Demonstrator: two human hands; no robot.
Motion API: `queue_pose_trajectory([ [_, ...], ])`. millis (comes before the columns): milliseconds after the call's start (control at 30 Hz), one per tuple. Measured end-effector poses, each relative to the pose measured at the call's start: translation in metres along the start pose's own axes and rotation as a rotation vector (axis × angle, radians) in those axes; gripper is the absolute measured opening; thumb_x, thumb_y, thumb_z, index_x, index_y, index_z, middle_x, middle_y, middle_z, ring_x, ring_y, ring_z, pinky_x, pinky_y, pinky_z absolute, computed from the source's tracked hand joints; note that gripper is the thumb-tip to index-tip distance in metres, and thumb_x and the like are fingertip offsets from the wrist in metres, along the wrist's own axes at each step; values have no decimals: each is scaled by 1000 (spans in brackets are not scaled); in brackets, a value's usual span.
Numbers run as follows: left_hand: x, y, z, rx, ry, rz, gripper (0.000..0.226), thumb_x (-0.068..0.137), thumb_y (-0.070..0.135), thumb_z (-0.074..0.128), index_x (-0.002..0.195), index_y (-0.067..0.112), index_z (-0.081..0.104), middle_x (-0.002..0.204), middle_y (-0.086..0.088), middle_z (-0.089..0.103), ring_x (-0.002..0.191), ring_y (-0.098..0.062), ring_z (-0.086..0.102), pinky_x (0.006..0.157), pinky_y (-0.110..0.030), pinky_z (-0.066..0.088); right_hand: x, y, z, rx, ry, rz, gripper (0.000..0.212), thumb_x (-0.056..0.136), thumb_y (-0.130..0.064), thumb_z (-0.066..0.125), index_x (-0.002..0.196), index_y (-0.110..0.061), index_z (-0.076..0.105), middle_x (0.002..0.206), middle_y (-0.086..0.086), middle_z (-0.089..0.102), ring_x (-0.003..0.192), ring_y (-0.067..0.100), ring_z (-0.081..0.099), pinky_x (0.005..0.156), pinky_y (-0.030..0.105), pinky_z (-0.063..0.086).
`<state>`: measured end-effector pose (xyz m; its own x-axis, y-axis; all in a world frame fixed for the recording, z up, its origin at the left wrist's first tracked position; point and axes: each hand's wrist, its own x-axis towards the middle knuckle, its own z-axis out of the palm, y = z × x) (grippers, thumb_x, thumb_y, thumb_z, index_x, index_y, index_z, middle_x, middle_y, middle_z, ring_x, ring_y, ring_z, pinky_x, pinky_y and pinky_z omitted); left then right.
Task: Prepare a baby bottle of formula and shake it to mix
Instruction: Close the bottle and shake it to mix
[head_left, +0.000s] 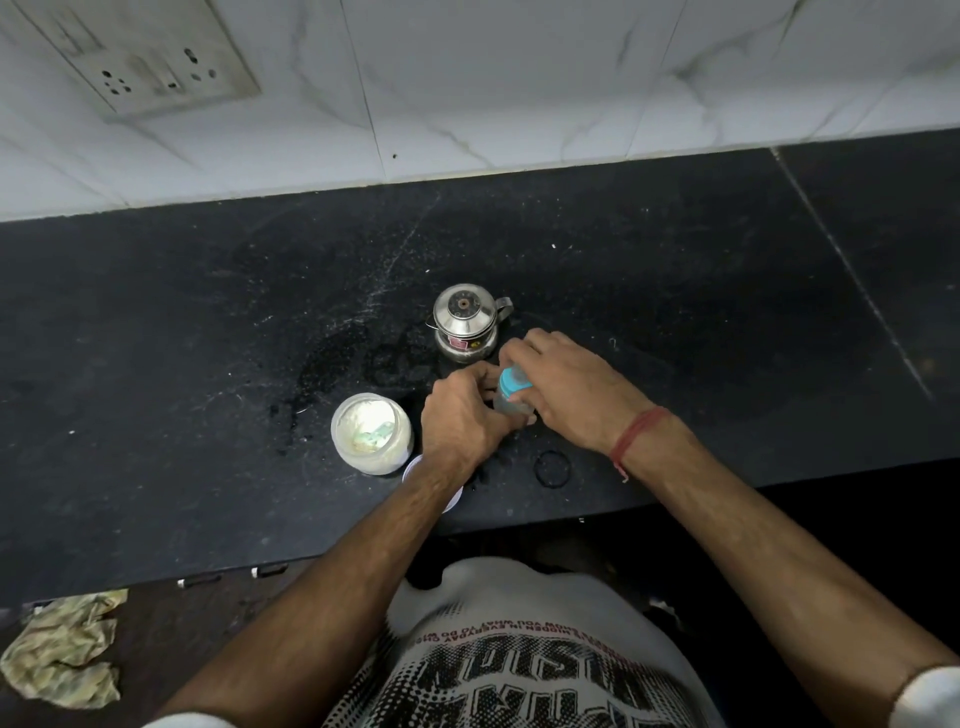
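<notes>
Both hands grip a small clear plastic bottle (511, 402) on a black stone counter (208, 312): left hand (460, 415) around its body, right hand (563, 382) closed over its blue ring cap (511, 387). A loose cap could leak during shaking. Left of the left hand stands an open round powder jar (371, 434); beyond the hands, a shiny steel pot (465, 322).

Dim, flat light falls on the black counter (208, 364), with glare whitening the open powder jar (371, 432). Wide-angle distortion bows the far wall tiles (519, 78); edges look soft.
</notes>
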<state>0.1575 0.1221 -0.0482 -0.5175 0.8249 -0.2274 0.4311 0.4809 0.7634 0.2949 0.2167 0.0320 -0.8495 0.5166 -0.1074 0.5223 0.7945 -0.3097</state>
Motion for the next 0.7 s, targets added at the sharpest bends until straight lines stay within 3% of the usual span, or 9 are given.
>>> queue_pose_trajectory([
  [67, -1, 3, -1, 3, -9, -5, 39, 70, 39, 97, 105, 37, 80, 85, 27, 77, 82, 12, 70, 78, -23, 57, 4, -5, -2, -82, -11, 61, 48, 102, -48, 71, 135, -18, 51, 129, 5, 54, 114, 26, 62, 82, 41, 54],
  [167, -3, 5, -1, 9, -8, -19, 37, 72, 38, 96, 105, 39, 79, 82, 28, 75, 81, 14, 67, 74, -20, 53, 8, -8, -6, -201, -3, 115, 64, 98, -68, 65, 132, -15, 51, 129, 7, 61, 113, 29, 67, 84, 45, 54],
  [300, -3, 4, -1, 19, 2, -11, 44, 70, 39, 100, 110, 36, 81, 85, 28, 76, 83, 14, 70, 78, -18, 55, 9, -6, -11, -117, -68, 67, 61, 96, -51, 78, 144, -23, 51, 137, 2, 55, 124, 24, 58, 92, 45, 56],
  [400, -4, 7, 0, 60, 14, -4, 39, 75, 41, 88, 111, 32, 78, 82, 25, 73, 80, 7, 70, 74, -18, 53, 8, -9, -5, -99, -44, -17, 48, 99, -36, 77, 141, -28, 58, 131, -2, 56, 122, 22, 55, 87, 38, 52],
  [500, -8, 8, 0, 82, 43, -6, 38, 74, 46, 74, 109, 32, 77, 90, 16, 80, 87, -13, 77, 80, -35, 63, 4, -11, 7, -116, 41, 79, 39, 103, -49, 68, 130, -21, 62, 124, 4, 56, 104, 25, 65, 78, 38, 53],
  [600, -9, 6, 1, 103, 40, 16, 36, 77, 44, 87, 111, 35, 78, 91, 16, 80, 86, -10, 76, 80, -38, 64, -2, -7, 16, -120, 119, 148, 49, 101, -67, 62, 124, -23, 62, 116, 3, 56, 80, 19, 58, 67, 35, 45],
  [700, -8, 5, -1, 75, 33, 23, 41, 75, 46, 89, 113, 35, 78, 95, 20, 81, 91, -5, 77, 86, -38, 65, -7, -2, 13, -46, 77, 105, 50, 98, -60, 71, 134, -27, 60, 122, -1, 56, 95, 18, 62, 75, 33, 47],
])
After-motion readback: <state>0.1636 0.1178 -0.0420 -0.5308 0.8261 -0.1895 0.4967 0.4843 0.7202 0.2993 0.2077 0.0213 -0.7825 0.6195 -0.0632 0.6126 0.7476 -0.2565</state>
